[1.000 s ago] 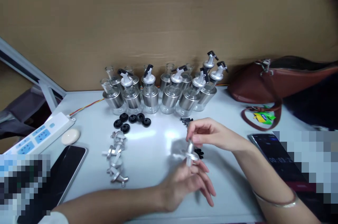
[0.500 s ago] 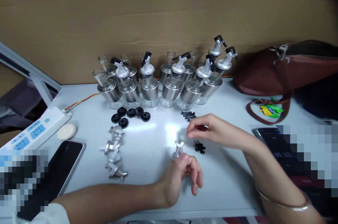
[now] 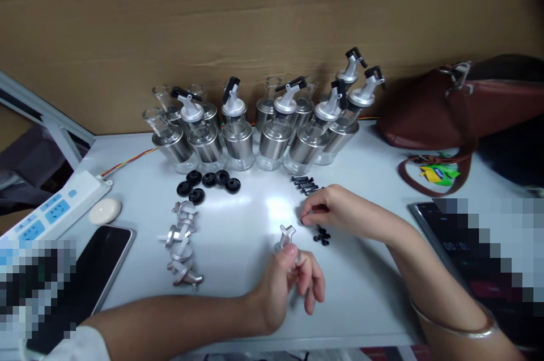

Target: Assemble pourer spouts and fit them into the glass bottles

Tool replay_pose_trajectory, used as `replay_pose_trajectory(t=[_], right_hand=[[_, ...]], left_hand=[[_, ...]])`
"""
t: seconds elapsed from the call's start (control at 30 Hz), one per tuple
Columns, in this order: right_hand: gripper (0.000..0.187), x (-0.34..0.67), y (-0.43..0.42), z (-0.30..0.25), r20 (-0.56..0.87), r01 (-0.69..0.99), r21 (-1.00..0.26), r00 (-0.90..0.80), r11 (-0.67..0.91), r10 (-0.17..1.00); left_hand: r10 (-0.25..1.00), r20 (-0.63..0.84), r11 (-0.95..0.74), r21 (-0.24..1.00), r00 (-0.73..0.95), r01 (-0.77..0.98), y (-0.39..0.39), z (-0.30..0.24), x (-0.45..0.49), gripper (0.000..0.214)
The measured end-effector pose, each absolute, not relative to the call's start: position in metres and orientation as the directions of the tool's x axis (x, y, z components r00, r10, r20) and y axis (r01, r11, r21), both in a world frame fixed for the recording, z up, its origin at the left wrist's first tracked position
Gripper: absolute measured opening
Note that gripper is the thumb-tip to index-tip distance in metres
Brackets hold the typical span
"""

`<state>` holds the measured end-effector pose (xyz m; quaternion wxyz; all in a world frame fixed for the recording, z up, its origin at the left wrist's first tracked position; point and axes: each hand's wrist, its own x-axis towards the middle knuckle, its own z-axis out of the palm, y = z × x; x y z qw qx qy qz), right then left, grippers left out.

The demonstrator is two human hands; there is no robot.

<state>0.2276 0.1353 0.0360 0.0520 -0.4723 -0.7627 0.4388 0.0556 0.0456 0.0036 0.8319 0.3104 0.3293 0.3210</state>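
Note:
My left hand [image 3: 293,284] is closed around a silver pourer spout [image 3: 287,233], with its forked upper end sticking out above the thumb. Just to the right and above, my right hand [image 3: 334,208] pinches thumb and forefinger together. A small dark spot shows at its fingertips, too small to name. Several small black plugs [image 3: 323,236] lie below that hand, and several black levers [image 3: 302,184] beyond it. On the left of the table sit several loose silver pourer spouts [image 3: 182,254] in a column, with several round black stoppers [image 3: 208,179] behind them.
Glass bottles with steel bands [image 3: 238,143] stand in rows at the back, several topped with pourers. Left are a power strip [image 3: 63,208], a white oval object [image 3: 105,211] and a phone [image 3: 91,279]. A brown bag [image 3: 425,106] and a dark-screened device [image 3: 454,259] lie right.
My right hand's thumb and forefinger have drawn closer together beside the small black plugs. My left hand keeps its hold on the pourer spout. The view has shifted slightly.

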Motion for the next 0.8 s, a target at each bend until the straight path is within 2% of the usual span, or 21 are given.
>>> replay_pose_trajectory(t=[0.23,0.53,0.7,0.8], right_hand=[[0.021,0.221,0.133,0.035,-0.205,0.689,-0.675,-0.519,0.264,0.830],[0.015,0.220,0.132,0.036,-0.094,0.630,-0.701,-0.548,0.336,0.831],[0.008,0.214,0.126,0.049,-0.099,0.433,-0.884,-0.541,0.176,0.835],[0.012,0.213,0.125,0.054,-0.062,0.341,-0.922,-0.595,0.182,0.802]], left_hand=[[0.751,-0.368,0.605,0.716,0.549,-0.349,0.046,0.003,0.056,0.060],[0.751,-0.383,0.612,0.709,0.538,-0.350,0.047,0.006,0.057,0.063],[0.744,-0.400,0.622,0.708,0.535,-0.335,0.047,0.009,0.057,0.065],[0.742,-0.408,0.625,0.708,0.533,-0.329,0.047,0.009,0.057,0.065]])
